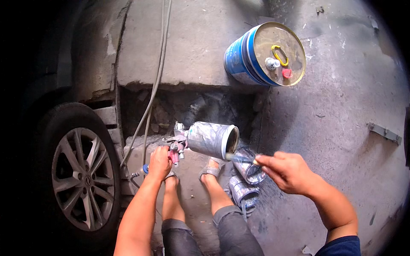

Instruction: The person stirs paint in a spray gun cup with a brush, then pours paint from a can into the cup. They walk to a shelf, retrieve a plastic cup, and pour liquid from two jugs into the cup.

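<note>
My left hand [159, 164] is closed around the grip of a spray gun [178, 142] with a pinkish-red body. A large paint-smeared cup [209, 137] is attached to the gun, tipped on its side with its open mouth facing right. Between the thumb and fingers of my right hand [288, 173] is the handle of a brush [241, 159], its pale end at the lower rim of that mouth. Below the brush, a paint-stained can [252, 173] sits on the floor. A second stained can [244, 190] lies nearer to me, a thin stick-like piece by its opening.
A car wheel [85, 179] stands at the left. Hoses [159, 70] run down from the top; a hose fitting [141, 171] lies beside my left wrist. Ahead is a rubble-filled recess [171, 109] in the concrete. A blue drum [239, 57] stands beyond it; a metal strip [384, 133] lies right.
</note>
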`<state>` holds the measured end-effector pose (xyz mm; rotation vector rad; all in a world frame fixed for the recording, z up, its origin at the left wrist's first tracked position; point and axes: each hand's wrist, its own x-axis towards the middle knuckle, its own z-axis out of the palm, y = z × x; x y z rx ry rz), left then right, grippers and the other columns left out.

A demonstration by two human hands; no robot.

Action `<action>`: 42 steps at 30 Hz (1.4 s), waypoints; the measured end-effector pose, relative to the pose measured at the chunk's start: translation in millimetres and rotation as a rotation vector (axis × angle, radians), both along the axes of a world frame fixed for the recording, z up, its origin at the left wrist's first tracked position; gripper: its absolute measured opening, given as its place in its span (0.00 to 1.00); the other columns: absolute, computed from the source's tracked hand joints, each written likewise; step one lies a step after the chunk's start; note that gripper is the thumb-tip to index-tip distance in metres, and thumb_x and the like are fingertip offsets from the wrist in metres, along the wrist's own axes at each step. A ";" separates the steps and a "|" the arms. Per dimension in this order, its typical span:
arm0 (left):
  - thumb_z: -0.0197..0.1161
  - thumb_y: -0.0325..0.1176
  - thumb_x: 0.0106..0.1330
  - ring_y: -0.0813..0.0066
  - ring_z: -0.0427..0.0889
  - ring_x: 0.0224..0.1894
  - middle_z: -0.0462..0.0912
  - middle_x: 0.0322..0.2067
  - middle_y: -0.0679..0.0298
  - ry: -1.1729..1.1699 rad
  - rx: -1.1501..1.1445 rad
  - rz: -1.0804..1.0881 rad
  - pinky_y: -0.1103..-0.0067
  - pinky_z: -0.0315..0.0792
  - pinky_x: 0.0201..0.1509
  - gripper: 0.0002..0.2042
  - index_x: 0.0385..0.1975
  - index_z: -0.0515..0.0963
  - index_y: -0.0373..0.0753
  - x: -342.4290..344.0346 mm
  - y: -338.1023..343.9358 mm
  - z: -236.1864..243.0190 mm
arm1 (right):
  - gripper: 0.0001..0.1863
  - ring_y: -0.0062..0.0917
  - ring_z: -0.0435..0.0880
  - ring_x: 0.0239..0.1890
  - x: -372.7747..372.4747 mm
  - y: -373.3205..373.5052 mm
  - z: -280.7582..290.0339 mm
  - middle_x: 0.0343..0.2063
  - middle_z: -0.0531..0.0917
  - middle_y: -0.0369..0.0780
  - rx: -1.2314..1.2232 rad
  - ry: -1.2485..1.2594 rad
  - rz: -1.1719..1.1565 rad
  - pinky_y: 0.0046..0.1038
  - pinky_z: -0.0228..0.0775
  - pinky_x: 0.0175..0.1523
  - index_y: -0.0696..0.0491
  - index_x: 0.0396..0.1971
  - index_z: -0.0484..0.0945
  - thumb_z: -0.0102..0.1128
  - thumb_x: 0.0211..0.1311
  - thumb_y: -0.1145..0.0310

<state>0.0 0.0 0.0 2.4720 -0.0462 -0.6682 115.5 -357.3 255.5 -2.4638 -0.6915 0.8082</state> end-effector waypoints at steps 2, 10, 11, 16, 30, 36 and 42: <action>0.59 0.24 0.48 0.49 0.74 0.40 0.74 0.34 0.51 -0.025 -0.010 -0.009 0.62 0.68 0.44 0.18 0.42 0.72 0.36 -1.8 0.2 1.8 | 0.17 0.35 0.74 0.19 20.7 4.0 2.8 0.18 0.72 0.40 -0.013 -0.210 -0.032 0.35 0.68 0.24 0.50 0.44 0.78 0.62 0.51 0.70; 0.58 0.24 0.49 0.49 0.75 0.39 0.75 0.33 0.50 -0.024 0.016 0.005 0.60 0.69 0.44 0.14 0.38 0.73 0.34 7.5 1.9 9.8 | 0.12 0.36 0.76 0.19 0.9 4.0 -10.5 0.18 0.74 0.41 0.132 -0.080 -0.177 0.35 0.69 0.24 0.51 0.42 0.79 0.60 0.57 0.70; 0.58 0.24 0.49 0.48 0.75 0.39 0.75 0.33 0.50 -0.035 0.006 0.004 0.60 0.69 0.43 0.14 0.38 0.73 0.34 8.9 -2.2 7.4 | 0.11 0.36 0.75 0.19 17.8 3.6 -10.1 0.18 0.74 0.41 0.065 -0.205 -0.153 0.35 0.69 0.24 0.51 0.41 0.79 0.60 0.57 0.70; 0.57 0.23 0.49 0.48 0.75 0.39 0.75 0.33 0.50 -0.070 -0.010 0.028 0.60 0.69 0.43 0.13 0.36 0.72 0.34 7.7 -14.1 0.1 | 0.12 0.37 0.79 0.23 -15.9 -11.4 -10.7 0.23 0.79 0.42 -0.007 0.000 -0.139 0.35 0.72 0.28 0.51 0.43 0.78 0.59 0.58 0.69; 0.58 0.24 0.48 0.49 0.74 0.40 0.74 0.34 0.50 -0.058 0.021 0.007 0.61 0.69 0.43 0.16 0.40 0.72 0.35 2.2 -10.0 1.1 | 0.13 0.39 0.81 0.29 27.5 -13.5 -19.4 0.27 0.81 0.45 -0.124 -0.073 -0.205 0.37 0.73 0.34 0.54 0.44 0.79 0.57 0.61 0.68; 0.58 0.23 0.48 0.48 0.74 0.40 0.75 0.35 0.51 -0.033 0.028 0.001 0.61 0.69 0.45 0.17 0.41 0.72 0.35 6.1 -10.4 3.9 | 0.12 0.39 0.81 0.30 -2.4 -8.5 -24.6 0.27 0.81 0.45 0.212 -0.058 -0.281 0.36 0.74 0.35 0.55 0.43 0.79 0.57 0.61 0.68; 0.58 0.23 0.48 0.48 0.74 0.40 0.75 0.35 0.50 -0.025 0.015 0.017 0.61 0.69 0.45 0.17 0.41 0.72 0.35 8.7 -16.4 7.4 | 0.10 0.40 0.82 0.33 -14.9 -14.1 -22.9 0.29 0.82 0.46 0.013 0.119 -0.251 0.34 0.76 0.38 0.55 0.40 0.79 0.58 0.60 0.69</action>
